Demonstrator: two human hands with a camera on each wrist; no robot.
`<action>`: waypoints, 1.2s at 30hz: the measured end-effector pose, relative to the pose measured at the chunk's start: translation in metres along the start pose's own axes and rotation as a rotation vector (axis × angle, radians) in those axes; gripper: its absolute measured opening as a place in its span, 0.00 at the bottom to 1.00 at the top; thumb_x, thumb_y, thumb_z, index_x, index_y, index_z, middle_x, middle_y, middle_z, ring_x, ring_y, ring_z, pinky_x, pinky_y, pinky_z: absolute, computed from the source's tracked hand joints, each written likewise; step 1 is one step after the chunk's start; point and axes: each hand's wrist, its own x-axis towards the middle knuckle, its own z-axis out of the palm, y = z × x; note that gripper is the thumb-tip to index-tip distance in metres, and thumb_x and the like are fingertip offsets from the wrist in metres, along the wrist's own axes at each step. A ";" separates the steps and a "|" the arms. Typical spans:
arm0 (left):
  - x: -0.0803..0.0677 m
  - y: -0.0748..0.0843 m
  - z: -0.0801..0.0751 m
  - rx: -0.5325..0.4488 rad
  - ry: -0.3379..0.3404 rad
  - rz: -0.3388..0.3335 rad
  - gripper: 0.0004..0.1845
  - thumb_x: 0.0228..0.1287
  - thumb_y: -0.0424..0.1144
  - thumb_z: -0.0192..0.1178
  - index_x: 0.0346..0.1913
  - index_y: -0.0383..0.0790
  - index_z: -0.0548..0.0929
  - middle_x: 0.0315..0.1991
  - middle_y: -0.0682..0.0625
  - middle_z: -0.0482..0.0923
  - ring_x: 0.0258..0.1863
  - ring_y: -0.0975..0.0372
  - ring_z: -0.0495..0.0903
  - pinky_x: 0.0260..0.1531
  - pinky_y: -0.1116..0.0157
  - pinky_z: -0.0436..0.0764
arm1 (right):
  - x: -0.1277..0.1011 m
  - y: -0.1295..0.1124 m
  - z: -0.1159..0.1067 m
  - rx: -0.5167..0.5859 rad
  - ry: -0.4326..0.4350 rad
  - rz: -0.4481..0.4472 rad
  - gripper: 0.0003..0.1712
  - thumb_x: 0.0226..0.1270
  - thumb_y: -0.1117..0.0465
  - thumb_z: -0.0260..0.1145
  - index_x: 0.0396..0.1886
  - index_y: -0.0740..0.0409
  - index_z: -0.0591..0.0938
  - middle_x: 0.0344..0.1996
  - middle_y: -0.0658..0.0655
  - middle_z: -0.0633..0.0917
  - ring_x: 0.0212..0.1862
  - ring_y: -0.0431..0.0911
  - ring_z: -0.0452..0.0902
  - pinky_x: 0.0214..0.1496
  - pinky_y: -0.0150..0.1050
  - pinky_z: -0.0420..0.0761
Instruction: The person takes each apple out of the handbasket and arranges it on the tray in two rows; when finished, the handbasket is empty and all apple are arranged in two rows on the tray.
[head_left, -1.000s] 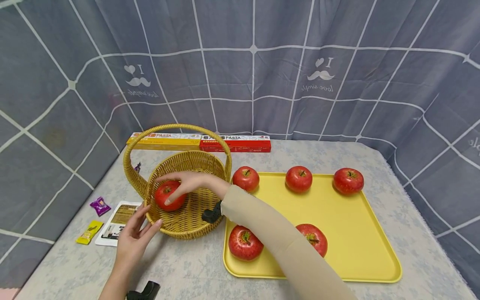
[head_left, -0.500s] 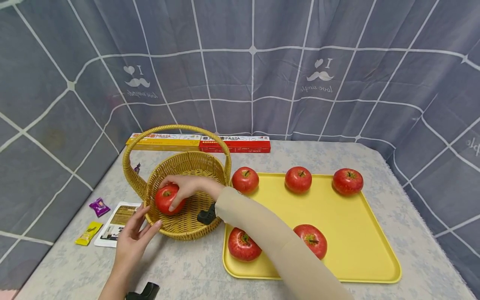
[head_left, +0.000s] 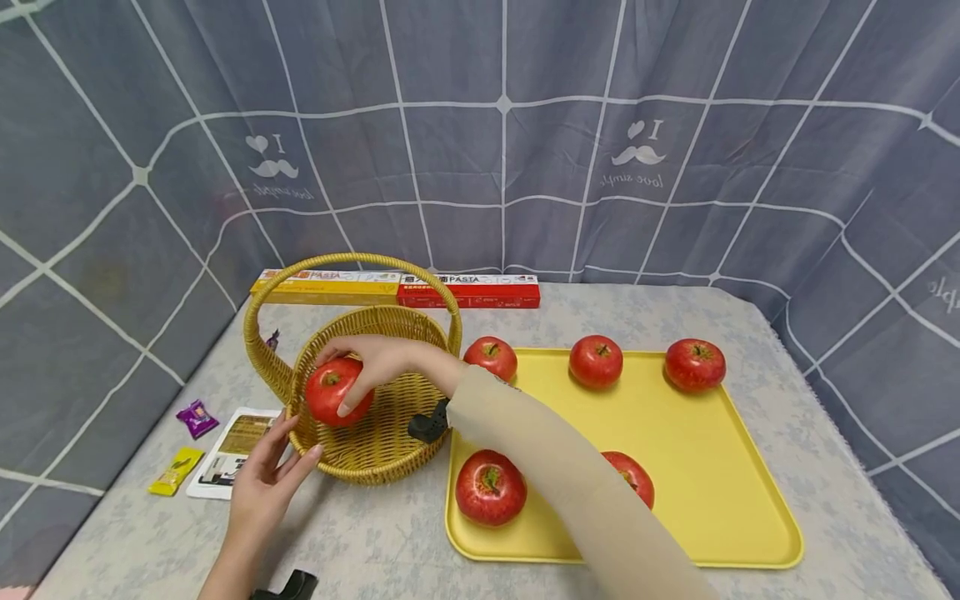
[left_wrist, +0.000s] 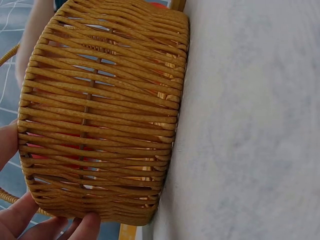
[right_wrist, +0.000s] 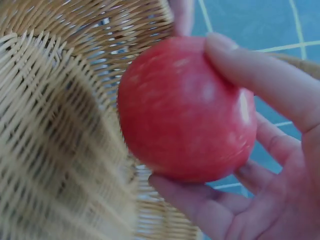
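Observation:
A red apple [head_left: 330, 398] is in the left part of the woven basket [head_left: 408, 450], held by my right hand [head_left: 378, 358]. In the right wrist view, thumb and fingers curl round the apple [right_wrist: 185, 110], and a shadow falls on the weave beside it. My left hand [head_left: 268, 479] grips the near left side of the basket. Its fingertips press the outer wall of the basket [left_wrist: 100, 125] in the left wrist view. Several more apples lie on the yellow tray [head_left: 712, 483] to the right, among them one at the near left corner [head_left: 491, 489]; my right sleeve partly covers another.
A yellow pasta box [head_left: 330, 288] and a red pasta box [head_left: 468, 292] lie behind the basket. Left of it are a purple wrapped candy [head_left: 197, 418], a yellow packet [head_left: 177, 471] and a flat white-edged package [head_left: 232, 454]. The basket's tall handle [head_left: 352, 258] arches above my right hand.
My right hand has gone from spread fingers over the apple to a grip round it. The apple has shifted only slightly. My left hand stays on the basket.

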 end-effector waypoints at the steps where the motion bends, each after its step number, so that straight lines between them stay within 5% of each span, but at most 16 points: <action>1: 0.000 -0.001 0.000 -0.005 0.000 0.003 0.30 0.58 0.30 0.65 0.64 0.33 0.68 0.72 0.44 0.53 0.68 0.49 0.56 0.48 0.82 0.71 | -0.006 -0.003 -0.003 -0.006 0.003 -0.017 0.39 0.44 0.58 0.79 0.57 0.51 0.71 0.50 0.46 0.74 0.50 0.35 0.71 0.49 0.24 0.73; 7: 0.002 -0.003 0.001 -0.008 0.009 0.003 0.30 0.58 0.29 0.64 0.64 0.33 0.68 0.72 0.43 0.53 0.68 0.51 0.57 0.49 0.81 0.71 | -0.063 -0.022 -0.024 -0.044 -0.016 -0.099 0.39 0.45 0.59 0.78 0.59 0.52 0.70 0.52 0.47 0.74 0.52 0.36 0.70 0.51 0.27 0.76; 14: 0.002 -0.003 0.001 0.021 0.000 -0.010 0.30 0.59 0.32 0.64 0.65 0.34 0.68 0.72 0.46 0.52 0.68 0.50 0.56 0.49 0.82 0.70 | -0.162 -0.016 -0.050 -0.106 0.052 -0.167 0.39 0.47 0.57 0.77 0.60 0.53 0.70 0.54 0.47 0.74 0.54 0.39 0.70 0.55 0.37 0.76; 21: 0.001 -0.003 0.001 0.042 0.009 -0.003 0.30 0.59 0.32 0.64 0.64 0.34 0.68 0.72 0.46 0.53 0.68 0.51 0.58 0.48 0.83 0.71 | -0.275 0.005 -0.067 -0.099 0.204 -0.045 0.39 0.49 0.54 0.77 0.61 0.49 0.69 0.60 0.48 0.71 0.58 0.44 0.68 0.56 0.42 0.76; 28: 0.002 0.000 0.001 0.029 0.004 -0.015 0.30 0.59 0.31 0.64 0.64 0.32 0.68 0.72 0.44 0.52 0.68 0.50 0.57 0.49 0.82 0.70 | -0.376 0.043 -0.055 -0.072 0.382 0.083 0.40 0.51 0.63 0.75 0.63 0.55 0.68 0.58 0.49 0.72 0.53 0.40 0.73 0.49 0.35 0.80; 36: 0.001 0.000 0.002 0.044 0.007 -0.025 0.31 0.60 0.33 0.64 0.65 0.35 0.67 0.72 0.46 0.52 0.68 0.51 0.57 0.49 0.83 0.70 | -0.447 0.087 -0.016 0.002 0.501 0.254 0.39 0.51 0.68 0.73 0.63 0.60 0.66 0.53 0.42 0.75 0.52 0.32 0.73 0.46 0.33 0.81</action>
